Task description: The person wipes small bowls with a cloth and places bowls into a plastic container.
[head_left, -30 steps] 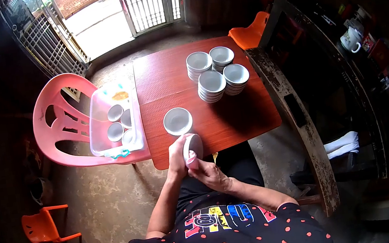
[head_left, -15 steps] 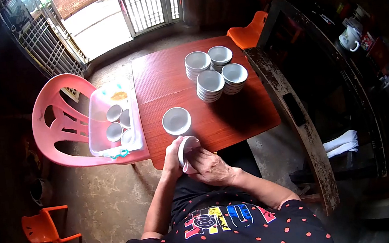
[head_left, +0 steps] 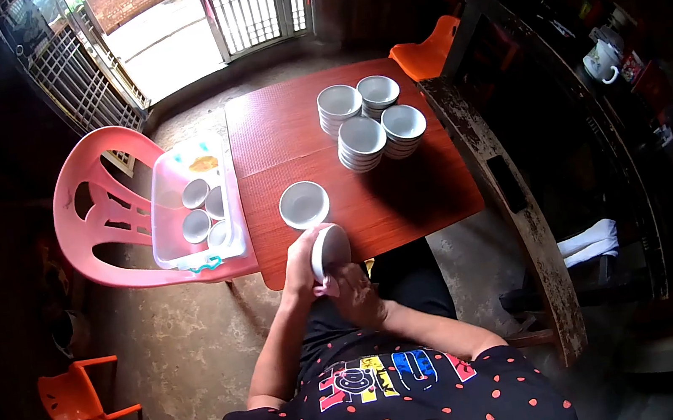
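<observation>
My left hand [head_left: 301, 264] is closed on the rim of a white bowl [head_left: 331, 249], held tilted on its side over the table's near edge. Below the bowl, my right hand [head_left: 356, 294] has its fingers closed around a pink cloth [head_left: 326, 288], part of which sticks out near the bowl's lower rim. Just beyond my left hand, a second white bowl [head_left: 304, 205] stands upright on the red-brown table [head_left: 275, 133]. Several stacks of white bowls [head_left: 362, 139] stand close together toward the table's far right.
On a pink plastic chair [head_left: 75, 223] at the left sits a clear plastic tub [head_left: 167, 196] with several white bowls in it. A worn wooden bench [head_left: 520, 245] runs along the right side. Small orange chairs [head_left: 72, 396] [head_left: 428, 49] stand lower left and behind the table.
My right hand has moved out of the bowl's mouth and down below it with the cloth. The bowl has turned in my left hand and risen slightly.
</observation>
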A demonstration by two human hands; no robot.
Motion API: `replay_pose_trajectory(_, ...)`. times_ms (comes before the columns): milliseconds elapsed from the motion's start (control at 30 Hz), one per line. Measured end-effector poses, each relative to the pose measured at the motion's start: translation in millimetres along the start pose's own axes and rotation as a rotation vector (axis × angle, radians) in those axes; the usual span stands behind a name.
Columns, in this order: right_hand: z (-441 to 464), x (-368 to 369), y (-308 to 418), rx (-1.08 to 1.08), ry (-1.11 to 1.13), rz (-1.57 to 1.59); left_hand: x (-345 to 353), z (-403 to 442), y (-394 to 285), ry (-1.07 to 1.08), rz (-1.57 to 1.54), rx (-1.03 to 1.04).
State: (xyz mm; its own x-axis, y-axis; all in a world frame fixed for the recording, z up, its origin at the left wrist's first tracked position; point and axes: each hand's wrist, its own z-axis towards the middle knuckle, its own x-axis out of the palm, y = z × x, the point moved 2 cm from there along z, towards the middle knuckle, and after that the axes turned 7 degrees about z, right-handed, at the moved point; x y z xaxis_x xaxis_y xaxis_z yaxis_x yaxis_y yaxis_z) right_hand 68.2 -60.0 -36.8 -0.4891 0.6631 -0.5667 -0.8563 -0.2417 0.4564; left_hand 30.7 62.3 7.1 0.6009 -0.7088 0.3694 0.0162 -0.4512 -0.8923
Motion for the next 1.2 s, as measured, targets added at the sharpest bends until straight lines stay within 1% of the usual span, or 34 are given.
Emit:
replay_pose_trajectory(33,-5,1,-10,-0.027,0.104,0.031,6,-5,-8,-0.070,0.018,-0.108)
replay_pose_trajectory(133,-6,-5,-13,0.070,0.181,0.058,1,0,5,-0.097,0.523,0.418)
replay_pose_trajectory(167,-1,-2,-3,0.238,-0.113,0.095,4,-1,17,-0.177,0.318,0.318)
replay_pose_trajectory(200,22,-11,6,0.752,-0.176,0.713,1,-2,38,-0.248,0.944,0.800)
replay_pose_trajectory(267,41,-13,-1,0.812,-0.362,0.852,7,-6,33,-0.260,0.693,0.826)
replay_pose_trajectory(300,44,-18,-1,0.873,-0.232,0.828,4,-5,33,-0.198,0.589,0.765)
replay_pose_trajectory(333,52,-33,8,1.052,-0.016,0.778,1,-1,34,-0.130,0.281,0.540)
replay_pose_trajectory(367,41,-27,3,0.657,-0.090,0.456,-4,1,33,-0.066,-0.109,0.314)
replay_pose_trajectory(400,28,-18,1,0.258,-0.152,0.135,0,-1,18,-0.004,-0.494,0.078)
replay_pose_trajectory(433,27,-26,5,0.061,-0.021,0.086,-7,6,8,0.199,-0.563,-0.096)
replay_pose_trajectory(467,31,-30,2,-0.148,0.141,0.205,-7,-3,8,0.247,-0.585,-0.354)
replay_pose_trajectory(533,22,-33,-4,-0.228,0.104,0.184,-12,-3,17,0.342,-0.542,-0.439)
replay_pose_trajectory(567,20,-30,-4,-0.187,0.085,0.138,-12,-1,23,0.242,-0.487,-0.363)
replay_pose_trajectory(600,18,-28,-3,-0.086,0.071,0.159,-13,2,23,0.160,-0.434,-0.295)
replay_pose_trajectory(667,15,-22,3,0.113,0.037,0.192,-10,3,29,-0.038,-0.160,0.039)
replay_pose_trajectory(700,17,-19,11,0.377,-0.055,0.287,-2,3,32,-0.145,-0.045,0.244)
replay_pose_trajectory(733,34,-25,22,0.705,-0.173,0.565,5,-7,23,-0.249,0.388,0.433)
replay_pose_trajectory(800,39,-20,19,0.791,-0.229,0.752,10,-9,11,-0.292,0.592,0.831)
replay_pose_trajectory(833,45,-24,25,0.732,-0.190,0.687,11,-8,3,-0.221,0.469,0.740)
replay_pose_trajectory(867,32,-16,22,0.757,-0.100,0.557,13,-12,-6,-0.146,0.421,0.573)
replay_pose_trajectory(933,14,-5,13,0.217,-0.101,0.160,2,1,-10,0.077,0.151,0.137)
replay_pose_trajectory(967,1,2,11,-0.031,-0.073,-0.245,-10,7,-2,0.211,0.025,-0.042)
replay_pose_trajectory(1000,-6,2,-2,-0.228,0.029,-0.103,-5,5,-5,0.298,-0.117,-0.240)
replay_pose_trajectory(1067,4,-12,-3,-0.230,0.013,0.044,-6,5,5,0.306,-0.177,-0.360)
replay_pose_trajectory(1100,2,-9,-6,-0.141,-0.013,0.109,-6,6,6,0.266,-0.165,-0.330)
replay_pose_trajectory(1133,0,-2,0,-0.069,-0.146,-0.077,-4,3,7,0.138,-0.078,-0.175)
replay_pose_trajectory(1200,13,-8,8,0.439,-0.095,0.329,6,-4,4,-0.091,0.231,0.362)
